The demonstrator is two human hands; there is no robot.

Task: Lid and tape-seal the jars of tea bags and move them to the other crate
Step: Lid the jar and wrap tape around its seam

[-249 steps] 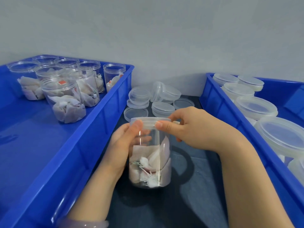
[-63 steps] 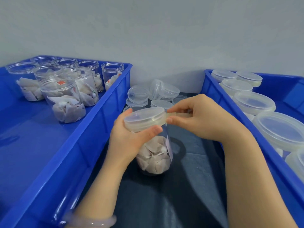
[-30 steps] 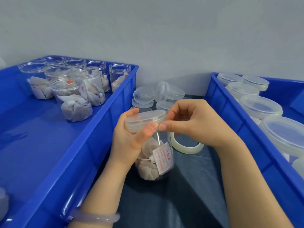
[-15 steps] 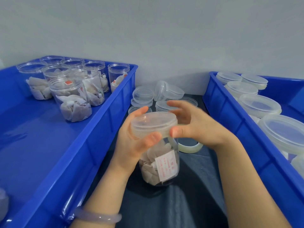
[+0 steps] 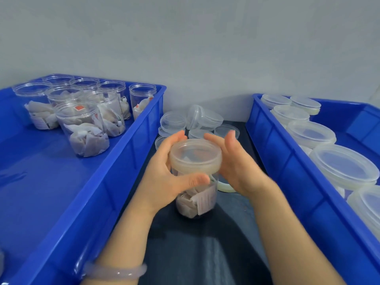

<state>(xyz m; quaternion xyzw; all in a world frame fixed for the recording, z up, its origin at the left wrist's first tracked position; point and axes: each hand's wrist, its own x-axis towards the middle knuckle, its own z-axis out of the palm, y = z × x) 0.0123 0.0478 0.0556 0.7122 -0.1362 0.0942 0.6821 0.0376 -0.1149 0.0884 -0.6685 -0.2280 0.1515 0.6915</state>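
Between the blue crates [image 5: 127, 161], over the dark mat [image 5: 205, 254], our left hand [image 5: 164, 175] wraps the lidded jar [image 5: 195, 202], our right hand [image 5: 240, 169] presses straight fingers [image 5: 231, 140] to its lid [image 5: 195, 155]; clipping the right crate [image 5: 277, 161] wall could, we reckon, knock it loose.

The person wears a translucent pale-lilac bangle [image 5: 115, 271].

Of the whitish tape roll [image 5: 225, 187] on the dark surface [image 5: 205, 254] only a curved piece shows; the clear plastic jar of tea bags [image 5: 189, 204] and the right hand [image 5: 240, 167] hide the rest. The left hand [image 5: 164, 173] covers the jar's upper wall. The print on its label [image 5: 206, 199] is too small to read. The picture's right edge cuts the right blue plastic crate [image 5: 277, 161]; the left and lower edges cut the left blue plastic crate [image 5: 123, 161].
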